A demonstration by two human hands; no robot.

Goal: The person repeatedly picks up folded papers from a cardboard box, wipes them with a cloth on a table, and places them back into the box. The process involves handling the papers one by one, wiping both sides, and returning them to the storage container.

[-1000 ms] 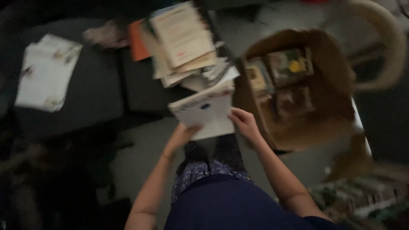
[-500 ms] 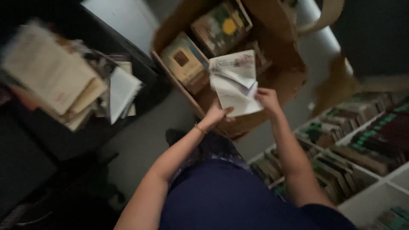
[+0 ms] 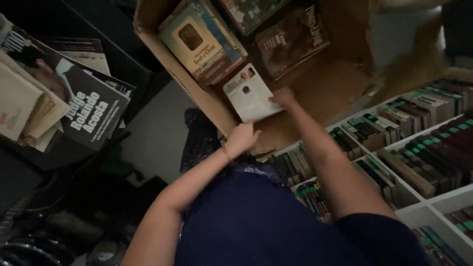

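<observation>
A thin white booklet (image 3: 249, 93) lies low inside an open brown cardboard box (image 3: 167, 59). My left hand (image 3: 241, 139) grips the booklet's near edge, over the box's front wall. My right hand (image 3: 283, 97) holds its right edge, fingers down inside the box. Around the booklet sit several books: a tan and blue one (image 3: 202, 39) at the left, a dark brown one (image 3: 293, 37) at the right, and a greenish one at the top edge.
At the left, a pile of magazines and papers (image 3: 54, 98) rests on a dark surface. White shelving (image 3: 423, 197) packed with rows of book spines runs along the right. Pale floor shows between the box and the pile.
The booklet has gone from above the pile at the left into the box, lower than half a second ago. The view has swung right, bringing the bookshelves in.
</observation>
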